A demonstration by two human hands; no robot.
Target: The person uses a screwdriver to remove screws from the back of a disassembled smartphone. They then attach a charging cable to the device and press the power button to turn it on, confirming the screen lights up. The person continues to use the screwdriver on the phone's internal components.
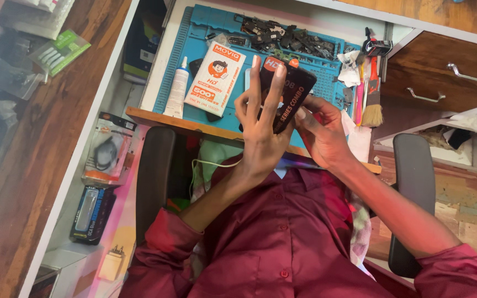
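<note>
Blue mat (205, 33) covers worktop; left hand (260, 124) fingers grip black packet (291, 91) upright, right hand (321, 129) pinching its lower edge.

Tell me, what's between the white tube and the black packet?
An orange-and-white packet on the blue mat, beside the held black packet, in the head view.

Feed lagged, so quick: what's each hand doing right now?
Left hand: fingers extended, holding the black packet.
Right hand: gripping the same packet's lower edge.
</note>
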